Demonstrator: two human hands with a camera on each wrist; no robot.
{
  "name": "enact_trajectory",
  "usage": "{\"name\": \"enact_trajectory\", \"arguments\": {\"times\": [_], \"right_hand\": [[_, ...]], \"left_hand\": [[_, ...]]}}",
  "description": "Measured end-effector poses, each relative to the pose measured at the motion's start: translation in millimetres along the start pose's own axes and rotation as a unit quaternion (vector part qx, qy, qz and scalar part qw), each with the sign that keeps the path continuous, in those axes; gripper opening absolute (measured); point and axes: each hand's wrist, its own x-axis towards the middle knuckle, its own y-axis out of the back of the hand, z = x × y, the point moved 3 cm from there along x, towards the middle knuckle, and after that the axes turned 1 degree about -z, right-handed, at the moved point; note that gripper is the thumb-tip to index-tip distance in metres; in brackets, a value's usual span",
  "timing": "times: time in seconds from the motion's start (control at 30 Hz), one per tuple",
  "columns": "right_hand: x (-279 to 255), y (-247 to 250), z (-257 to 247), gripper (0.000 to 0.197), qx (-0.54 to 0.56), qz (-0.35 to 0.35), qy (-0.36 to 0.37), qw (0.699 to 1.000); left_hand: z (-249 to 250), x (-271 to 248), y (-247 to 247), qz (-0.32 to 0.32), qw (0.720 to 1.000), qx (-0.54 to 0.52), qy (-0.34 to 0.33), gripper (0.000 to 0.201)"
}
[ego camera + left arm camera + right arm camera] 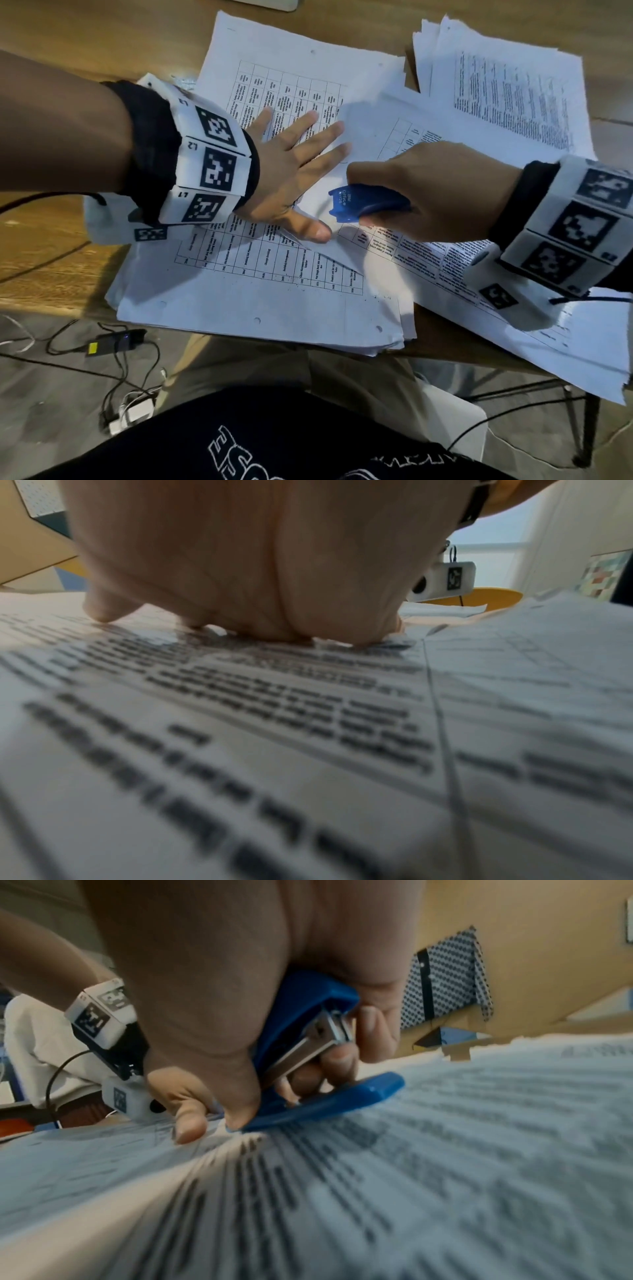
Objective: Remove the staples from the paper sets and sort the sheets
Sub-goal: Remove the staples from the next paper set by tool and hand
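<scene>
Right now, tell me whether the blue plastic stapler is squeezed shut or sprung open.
Sprung open. In the right wrist view, the blue plastic stapler shows a gap between metal arm and blue base, though the right hand grips it.

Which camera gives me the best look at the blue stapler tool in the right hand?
The right wrist view: it shows the blue stapler tool close up, open, its metal inner part visible, with the right hand gripping it over the papers. The head view shows only its blue top from above. The left wrist view does not show it.

Wooden table — floor cables below
</scene>
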Motion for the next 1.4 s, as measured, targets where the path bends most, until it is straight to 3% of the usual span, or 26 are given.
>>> {"name": "enact_trajectory", "arguments": {"times": [0.07, 0.23, 0.5, 0.73, 0.97, 1.4], "right_hand": [[-2.1, -4.9, -3.5, 0.03, 0.027, -0.004, -0.008, 1.0], [-10.3, -17.4, -9.1, 0.029, 0.02, -0.022, -0.046, 0.998], [-2.7, -7.0, -7.7, 0.04, -0.048, -0.016, 0.052, 0.997], [0.5, -11.3, -5.7, 0.027, 0.037, -0.035, -0.014, 0.999], [5.0, -2.0, -6.2, 0.026, -0.026, -0.038, 0.027, 0.999], [-0.6, -15.8, -16.9, 0.028, 0.128, 0.005, -0.074, 0.989]], "left_hand": [[0.6, 0.0, -2.7, 0.033, 0.999, -0.026, 0.002, 0.129], [-5.2, 1.0, 2.0, -0.012, 0.999, 0.032, 0.006, 0.12], [-0.2, -4.1, 10.4, -0.057, 0.997, 0.057, 0.012, 0.114], [2.1, -6.3, 11.2, -0.063, 0.996, 0.065, 0.009, 0.116], [2.7, -7.1, 12.3, -0.059, 0.997, 0.058, 0.007, 0.116], [-1.3, -5.1, 7.7, -0.029, 0.998, 0.062, -0.005, 0.119]]}}
